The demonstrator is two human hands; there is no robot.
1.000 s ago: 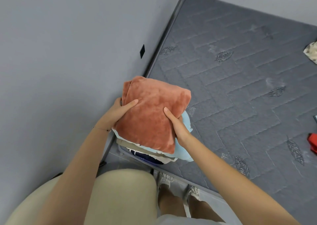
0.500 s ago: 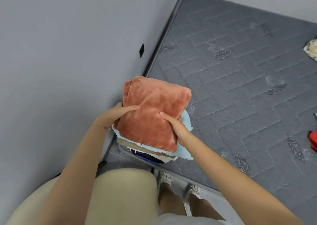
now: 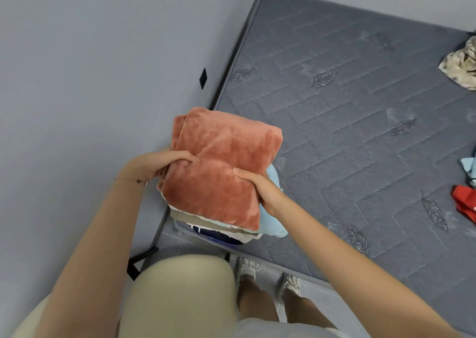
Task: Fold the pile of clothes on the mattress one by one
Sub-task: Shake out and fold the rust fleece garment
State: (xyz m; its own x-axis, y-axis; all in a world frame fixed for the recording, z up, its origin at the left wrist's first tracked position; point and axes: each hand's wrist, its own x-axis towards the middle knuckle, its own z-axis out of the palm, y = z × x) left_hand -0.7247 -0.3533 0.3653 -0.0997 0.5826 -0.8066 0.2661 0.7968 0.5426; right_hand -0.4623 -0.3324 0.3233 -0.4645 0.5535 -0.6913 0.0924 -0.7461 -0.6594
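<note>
- left hand (image 3: 159, 164): fingers (image 3: 180, 155) lay flatter a second ago, now pinch the folded rust fleece (image 3: 221, 167) at its 9 o'clock edge.
- right hand (image 3: 260, 185) grips its 4 o'clock edge, thumb on top.
- fleece sits on the folded stack (image 3: 224, 230) at the mattress (image 3: 360, 131) corner, 7 o'clock; probably being squared up.
- loose clothes (image 3: 463, 203) wait at 3 o'clock.

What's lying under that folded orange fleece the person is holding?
Edges of a folded stack: a light blue piece, beige layers, a dark blue piece lowest. The orange fleece covers the rest.
</note>
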